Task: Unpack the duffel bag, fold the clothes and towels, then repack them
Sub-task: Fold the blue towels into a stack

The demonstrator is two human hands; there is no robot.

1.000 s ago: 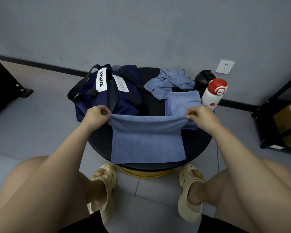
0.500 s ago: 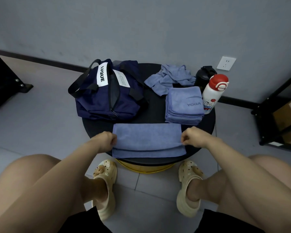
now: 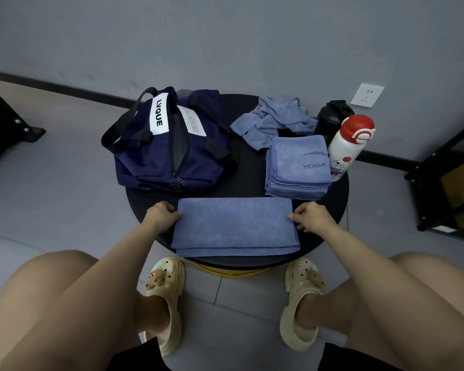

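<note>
Hands pinch the towel (image 3: 235,226) ends, left hand (image 3: 161,215), right hand (image 3: 310,216) (layers barely aligned); a hasty next fold risks skewing edges off the counter (image 3: 330,207).

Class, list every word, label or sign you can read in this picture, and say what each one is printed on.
"LVQUE": white band on the navy duffel bag.
"YOGA": top towel of the folded stack.
White tag on the bag: small print, unreadable.
White bottle: cartoon with blurred lettering, unreadable.

A bare table strip (image 3: 248,170) runs between duffel bag (image 3: 169,156) and folded towel stack (image 3: 298,167).
</note>
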